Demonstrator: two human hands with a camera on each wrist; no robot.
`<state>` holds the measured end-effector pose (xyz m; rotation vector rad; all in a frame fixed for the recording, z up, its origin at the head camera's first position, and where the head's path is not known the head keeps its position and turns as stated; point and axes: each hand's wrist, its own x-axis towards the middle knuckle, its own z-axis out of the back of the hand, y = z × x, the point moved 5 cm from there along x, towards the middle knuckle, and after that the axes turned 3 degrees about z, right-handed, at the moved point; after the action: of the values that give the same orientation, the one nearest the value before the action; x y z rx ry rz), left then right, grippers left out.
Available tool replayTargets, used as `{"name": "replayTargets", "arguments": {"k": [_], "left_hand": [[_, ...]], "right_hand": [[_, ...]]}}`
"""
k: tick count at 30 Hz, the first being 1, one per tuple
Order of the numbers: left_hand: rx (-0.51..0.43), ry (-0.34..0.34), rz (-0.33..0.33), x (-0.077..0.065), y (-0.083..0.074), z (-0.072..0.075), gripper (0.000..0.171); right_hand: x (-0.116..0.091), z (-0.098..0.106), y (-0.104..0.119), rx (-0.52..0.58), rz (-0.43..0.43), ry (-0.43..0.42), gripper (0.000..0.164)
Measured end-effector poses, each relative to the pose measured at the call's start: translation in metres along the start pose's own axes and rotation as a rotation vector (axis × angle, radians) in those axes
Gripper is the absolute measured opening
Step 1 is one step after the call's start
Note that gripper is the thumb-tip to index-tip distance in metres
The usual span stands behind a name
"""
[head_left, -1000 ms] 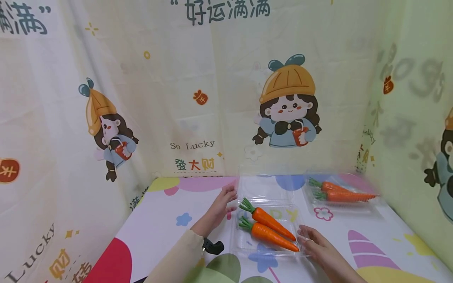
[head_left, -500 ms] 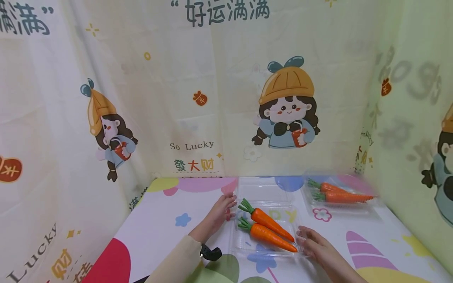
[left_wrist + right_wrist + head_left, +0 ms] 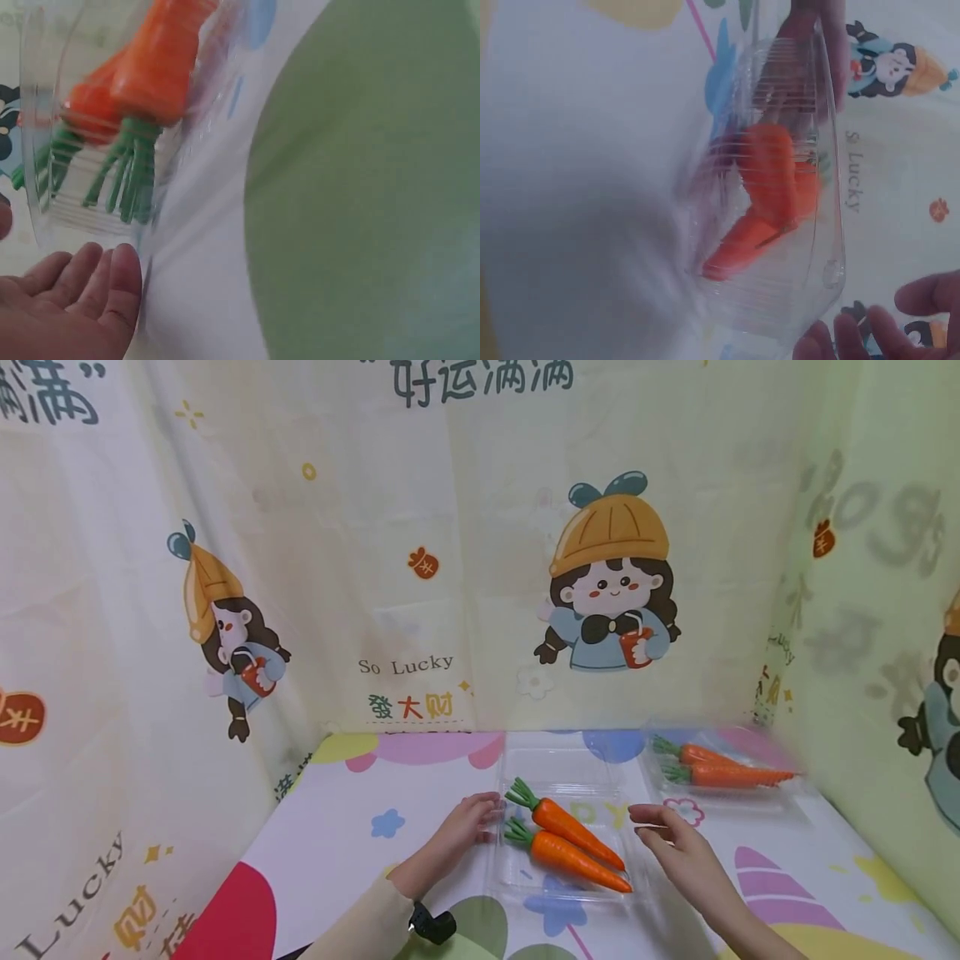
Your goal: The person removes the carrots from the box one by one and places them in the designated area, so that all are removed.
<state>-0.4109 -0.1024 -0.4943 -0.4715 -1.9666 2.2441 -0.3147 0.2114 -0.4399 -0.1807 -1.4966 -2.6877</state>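
Note:
Two orange carrots with green tops, an upper carrot [image 3: 577,833] and a lower carrot [image 3: 573,858], lie side by side in a clear plastic box [image 3: 525,889]. Its transparent lid [image 3: 558,767] is folded back flat behind it. My left hand [image 3: 461,831] is at the box's left side, fingers extended by the ribbed wall, as the left wrist view also shows; whether they touch it I cannot tell. My right hand [image 3: 675,843] hovers by the right rim with fingers loosely bent and holding nothing. In the right wrist view its fingertips [image 3: 847,337] are close to the box corner.
A second clear box [image 3: 720,797] with two carrots [image 3: 727,775] stands at the back right of the table. Printed cloth walls [image 3: 450,568] enclose the left, back and right. A patterned cover [image 3: 337,852] lies over the table.
My right hand has left the box's lower right side and moved up and back along it. My left hand has slid slightly toward me. The box and carrots have hardly moved.

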Motion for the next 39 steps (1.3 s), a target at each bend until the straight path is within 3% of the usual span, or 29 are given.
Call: {"name": "replayTargets", "arguments": {"k": [3, 8, 12, 19, 27, 39], "left_hand": [[-0.040, 0.007, 0.008, -0.009, 0.001, -0.001, 0.046], [-0.204, 0.035, 0.039, -0.023, 0.001, -0.002, 0.045], [-0.297, 0.031, 0.090, -0.039, 0.003, -0.001, 0.044], [-0.352, 0.027, 0.146, -0.064, 0.004, -0.005, 0.050], [-0.353, 0.021, 0.145, -0.069, 0.003, -0.011, 0.057], [-0.354, 0.024, 0.156, -0.068, 0.004, -0.011, 0.058]], "right_hand": [[0.004, -0.003, 0.009, -0.071, 0.059, 0.029, 0.029], [0.007, -0.011, 0.018, -0.137, 0.104, 0.072, 0.021], [0.007, -0.022, 0.022, -0.116, 0.117, 0.128, 0.020], [0.006, -0.038, 0.028, -0.084, 0.240, 0.244, 0.031], [0.019, -0.052, 0.027, -0.207, 0.248, 0.230, 0.034], [0.039, -0.069, 0.025, -0.199, 0.188, 0.258, 0.041]]}}
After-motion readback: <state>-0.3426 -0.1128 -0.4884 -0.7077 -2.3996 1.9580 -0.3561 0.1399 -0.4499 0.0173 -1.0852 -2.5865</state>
